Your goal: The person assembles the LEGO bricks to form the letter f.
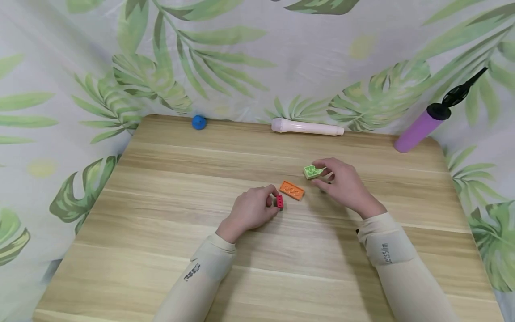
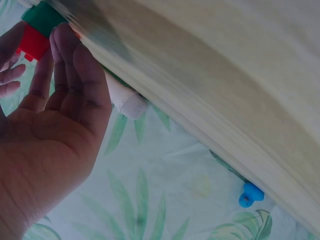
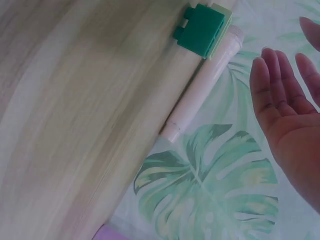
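My left hand [image 1: 251, 207] pinches a small red toy brick [image 1: 280, 202] between thumb and fingers. In the left wrist view, that red brick [image 2: 34, 42] sits on a dark green brick [image 2: 43, 19] at the tabletop. To its right lies an orange brick [image 1: 292, 190], flat on the table. My right hand [image 1: 342, 181] is beside a light green brick [image 1: 312, 171], thumb and fingers spread. The right wrist view shows a dark green brick [image 3: 202, 31] under the light green one, with the right hand [image 3: 290, 110] apart from both and its fingers fairly straight.
At the table's back edge stand or lie a small blue object [image 1: 199, 122], a pale pink microphone [image 1: 307, 127] and a purple cylinder with a black top [image 1: 420, 129]. A leaf-patterned cloth [image 1: 241, 67] hangs behind the wooden table [image 1: 161, 250].
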Demonstrator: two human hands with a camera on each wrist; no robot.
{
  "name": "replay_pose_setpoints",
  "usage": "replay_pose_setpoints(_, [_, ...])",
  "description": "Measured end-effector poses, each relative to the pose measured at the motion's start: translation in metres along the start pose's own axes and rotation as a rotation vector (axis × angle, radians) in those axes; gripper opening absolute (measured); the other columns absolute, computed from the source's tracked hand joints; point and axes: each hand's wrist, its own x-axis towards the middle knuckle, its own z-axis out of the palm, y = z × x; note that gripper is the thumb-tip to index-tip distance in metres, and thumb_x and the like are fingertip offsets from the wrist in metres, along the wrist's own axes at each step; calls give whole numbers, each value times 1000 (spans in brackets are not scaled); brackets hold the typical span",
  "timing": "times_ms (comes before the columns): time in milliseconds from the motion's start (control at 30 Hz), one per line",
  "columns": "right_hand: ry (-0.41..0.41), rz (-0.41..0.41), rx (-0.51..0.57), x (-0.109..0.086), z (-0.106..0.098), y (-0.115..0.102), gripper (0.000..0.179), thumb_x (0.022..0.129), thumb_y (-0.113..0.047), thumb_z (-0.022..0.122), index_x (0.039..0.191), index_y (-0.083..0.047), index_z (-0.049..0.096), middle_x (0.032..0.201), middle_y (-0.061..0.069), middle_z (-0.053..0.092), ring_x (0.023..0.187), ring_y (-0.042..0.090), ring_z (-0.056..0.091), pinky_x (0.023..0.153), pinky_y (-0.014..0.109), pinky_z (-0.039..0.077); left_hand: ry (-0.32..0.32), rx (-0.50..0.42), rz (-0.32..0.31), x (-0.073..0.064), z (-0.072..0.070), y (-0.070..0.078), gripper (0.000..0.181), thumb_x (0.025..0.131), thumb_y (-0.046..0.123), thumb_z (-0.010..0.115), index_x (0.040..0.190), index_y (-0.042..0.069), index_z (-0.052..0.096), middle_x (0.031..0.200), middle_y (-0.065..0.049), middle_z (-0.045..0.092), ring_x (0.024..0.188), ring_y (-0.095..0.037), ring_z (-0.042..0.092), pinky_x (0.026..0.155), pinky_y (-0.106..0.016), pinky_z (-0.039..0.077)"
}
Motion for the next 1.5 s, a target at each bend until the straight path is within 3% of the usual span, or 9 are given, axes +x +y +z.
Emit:
replay_pose_setpoints(400, [-53, -38, -41, 3, 15, -5, 47, 96, -16, 79, 140, -5, 65, 133, 13, 70, 111, 32, 70, 91, 49, 58, 7, 17, -7, -1, 1, -2, 29, 93, 24, 79, 120, 21, 68, 78, 7, 60, 63, -14, 53, 55, -30, 40])
replay_pose_setpoints(667, [-223, -43, -224, 5, 41, -14, 57, 97, -27, 77, 147, -8, 61, 148, 17, 62, 138, 39, 59, 113, 58, 46, -3, 18, -2, -2, 2, -3, 29, 93, 25, 80, 120, 23, 68, 80, 7, 60, 64, -13, 54, 55, -30, 41])
replay_pose_setpoints(900, [-210, -23, -344, 10, 55, -18, 52, 97, -30, 78, 141, -7, 65, 144, 14, 65, 139, 36, 59, 111, 57, 49, -7, 11, -1, -2, 1, -3, 30, 93, 23, 80, 121, 22, 68, 79, 6, 60, 64, -13, 54, 55, -30, 41])
replay_pose_setpoints(1100, [-186, -26, -245, 6, 49, -16, 49, 96, -23, 78, 139, -5, 66, 142, 15, 66, 136, 37, 60, 111, 55, 49, -9, -3, 0, -2, 2, 0, 27, 93, 23, 79, 117, 23, 68, 79, 6, 60, 63, -13, 54, 55, -30, 41])
replay_pose_setpoints(1300, [-96, -44, -51, -2, 35, -17, 47, 90, -13, 83, 134, -5, 69, 121, 9, 68, 104, 27, 66, 91, 45, 57, -10, -3, 10, -1, 3, 3, 31, 94, 28, 80, 121, 19, 68, 82, 6, 62, 65, -13, 55, 57, -30, 43])
replay_pose_setpoints(1500, [-21, -120, 20, -6, 33, -18, 44, 86, -5, 85, 127, -6, 72, 118, 8, 67, 98, 24, 68, 88, 44, 60, -26, -52, -7, -1, -10, 7, 46, 94, 36, 81, 131, 15, 65, 88, 5, 68, 71, -11, 60, 64, -31, 48])
